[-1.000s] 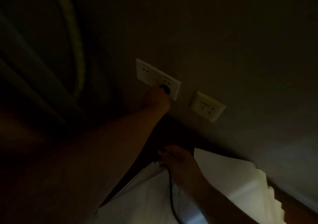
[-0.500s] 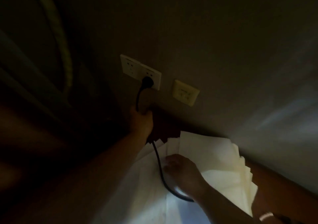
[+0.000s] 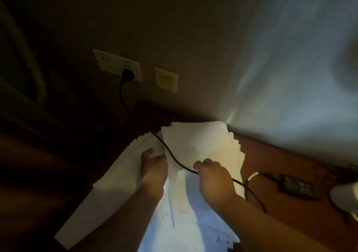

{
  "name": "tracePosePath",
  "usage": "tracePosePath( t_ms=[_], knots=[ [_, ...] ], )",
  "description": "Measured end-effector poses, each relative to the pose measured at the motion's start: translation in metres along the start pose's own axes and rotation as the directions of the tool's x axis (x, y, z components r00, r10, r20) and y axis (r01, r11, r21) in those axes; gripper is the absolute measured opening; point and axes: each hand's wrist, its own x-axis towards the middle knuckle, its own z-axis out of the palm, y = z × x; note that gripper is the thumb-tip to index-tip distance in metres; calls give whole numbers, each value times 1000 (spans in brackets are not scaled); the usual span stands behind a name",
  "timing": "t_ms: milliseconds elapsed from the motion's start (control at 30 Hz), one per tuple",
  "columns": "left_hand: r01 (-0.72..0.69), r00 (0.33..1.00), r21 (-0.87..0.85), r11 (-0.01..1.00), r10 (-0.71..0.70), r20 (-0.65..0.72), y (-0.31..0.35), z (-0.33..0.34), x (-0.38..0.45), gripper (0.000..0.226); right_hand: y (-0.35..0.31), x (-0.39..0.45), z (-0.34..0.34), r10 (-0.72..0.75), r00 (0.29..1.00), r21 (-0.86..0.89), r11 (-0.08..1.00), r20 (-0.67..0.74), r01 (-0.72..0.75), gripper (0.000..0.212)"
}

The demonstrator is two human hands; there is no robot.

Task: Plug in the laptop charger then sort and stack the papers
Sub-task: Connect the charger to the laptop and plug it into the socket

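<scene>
On the papers (image 3: 203,145), left hand (image 3: 154,166) resting spread, right hand (image 3: 215,178) curled over cable (image 3: 170,153).

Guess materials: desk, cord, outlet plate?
Desk: looks like reddish-brown wood or veneer with a smooth, slightly glossy finish. Cord: black, bends in loose curves, likely rubber or PVC sheathing. Outlet plate: off-white, flat and rigid, probably moulded plastic. Dim light limits certainty.

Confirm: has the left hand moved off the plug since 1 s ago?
Yes. The left hand has dropped away from the plug, seated in the wall socket, down to the papers, where it rests beside the right hand.
</scene>
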Motion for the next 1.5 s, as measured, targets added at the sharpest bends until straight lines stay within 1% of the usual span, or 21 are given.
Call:
tracePosePath(
  t_ms=[67,133,167,233,267,300,333,367,467,533,600,667,733,767,833,900,967,1067,1233,1400,1500],
  knots=[
    [-126,988,93,988,134,-83,-3,4,-24,55,-3,-4,-14,-62,998,7,998,-15,62,39],
    [-253,927,225,941,302,-221,-7,13,-47,52,-9,-6,-28,-104,992,-22,994,-71,103,40],
    [-308,912,226,924,355,-206,-6,17,-55,49,-10,-7,-35,-110,990,-32,994,-88,107,39],
    [-250,965,29,968,252,-73,0,26,-71,39,-9,-11,-43,-115,986,-32,993,-124,111,36],
    [-144,989,-73,987,146,12,2,30,-79,31,-8,-13,-46,-131,981,-21,991,-144,129,35],
    [-17,993,-176,984,37,110,5,36,-89,25,-7,-15,-49,-154,974,-3,988,-167,156,32],
    [46,981,-218,975,-3,194,9,41,-99,24,-6,-18,-54,-180,965,0,983,-189,183,30],
    [62,968,-236,970,-1,250,11,47,-104,27,-5,-22,-60,-195,959,-2,980,-206,199,28],
    [154,955,-325,933,-56,293,24,60,-115,26,8,-33,-77,-140,956,51,986,-257,158,31],
    [200,951,-396,896,-80,299,32,67,-114,21,23,-43,-84,-63,961,61,995,-268,82,34],
    [198,957,-445,873,-73,282,42,74,-110,16,43,-54,-82,56,966,56,997,-251,-43,33],
    [224,953,-490,843,-84,292,54,82,-105,13,62,-66,-76,211,958,135,973,-192,-188,20],
    [278,934,-548,789,-87,348,67,89,-102,18,80,-79,-67,360,927,329,892,-103,-310,6],
    [289,928,-567,771,-81,363,74,93,-100,21,88,-86,-61,411,910,456,820,-51,-345,9],
    [297,925,-596,746,-69,375,88,100,-98,25,101,-102,-48,418,907,633,687,58,-357,21],
    [293,929,-607,739,-70,363,102,105,-92,26,108,-117,-37,328,933,725,606,149,-329,19],
    [285,929,-588,757,-67,364,109,107,-85,24,114,-126,-30,273,946,776,553,174,-303,9],
    [287,920,-567,772,-58,387,110,106,-81,13,118,-121,-35,339,933,798,525,124,-297,18],
    [277,921,-517,810,-70,384,108,104,-71,12,127,-92,-61,477,879,901,377,9,-214,21],
    [295,893,-427,855,-87,441,107,94,-58,16,131,-47,-72,542,831,872,460,-129,-165,18],
    [274,873,-322,906,-94,479,104,90,-55,23,134,-23,-66,504,857,847,497,-106,-188,32]
  ],
)
